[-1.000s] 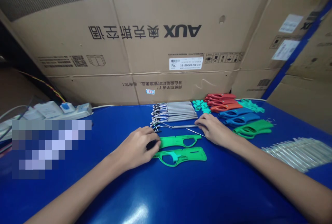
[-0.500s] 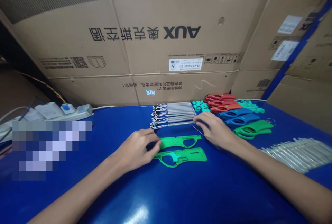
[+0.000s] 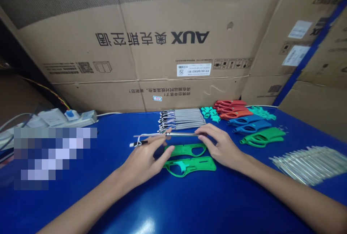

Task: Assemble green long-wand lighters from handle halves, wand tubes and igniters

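1. Left hand [image 3: 143,158] and right hand [image 3: 220,145] stand apart, their fingers pinching a metal rod [image 3: 182,134] held level between them
2. The rod sits just above green handle shells [image 3: 187,150]
3. A wire [image 3: 138,141] trails past the left hand
4. Earlier the rod lay beside the rod row [image 3: 181,117], under the right hand; now both hands have lifted it clear
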{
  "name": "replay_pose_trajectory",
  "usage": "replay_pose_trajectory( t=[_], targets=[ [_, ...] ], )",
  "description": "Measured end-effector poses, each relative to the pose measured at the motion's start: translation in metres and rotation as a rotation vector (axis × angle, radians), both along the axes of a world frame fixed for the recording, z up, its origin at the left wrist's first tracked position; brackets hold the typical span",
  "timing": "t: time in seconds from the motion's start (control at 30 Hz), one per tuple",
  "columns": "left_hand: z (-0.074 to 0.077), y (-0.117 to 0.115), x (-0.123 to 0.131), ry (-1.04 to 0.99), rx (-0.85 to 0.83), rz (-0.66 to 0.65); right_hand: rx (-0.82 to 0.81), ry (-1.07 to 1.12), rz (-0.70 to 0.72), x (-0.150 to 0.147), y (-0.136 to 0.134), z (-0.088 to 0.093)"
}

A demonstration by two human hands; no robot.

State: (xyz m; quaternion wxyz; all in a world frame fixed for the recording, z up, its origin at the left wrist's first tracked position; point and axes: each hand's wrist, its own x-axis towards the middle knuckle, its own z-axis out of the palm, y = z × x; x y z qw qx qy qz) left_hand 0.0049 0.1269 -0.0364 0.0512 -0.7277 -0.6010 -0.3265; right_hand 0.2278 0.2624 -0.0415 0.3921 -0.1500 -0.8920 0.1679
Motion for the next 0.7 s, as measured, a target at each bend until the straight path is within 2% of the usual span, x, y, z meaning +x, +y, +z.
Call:
replay_pose_trajectory(
  t=[0.17, 0.27, 0.47, 0.57, 0.7],
  targets=[
    [0.002, 0.000, 0.002, 0.094, 0.305, -0.096, -0.024, -0.027, 0.083, -0.003, -0.013, 0.001],
    [0.008, -0.001, 0.006, 0.093, 0.406, -0.174, -0.007, -0.021, 0.091, -0.005, -0.018, -0.002],
    [0.015, -0.006, 0.013, 0.066, 0.507, -0.227, 0.100, 0.021, 0.062, -0.008, -0.019, -0.009],
    [0.021, -0.007, 0.008, 0.110, 0.547, -0.192, 0.099, 0.010, 0.031, -0.006, -0.017, -0.007],
    [0.029, -0.002, -0.004, 0.258, 0.509, -0.130, 0.081, -0.046, 0.006, -0.002, -0.014, -0.002]
  ],
)
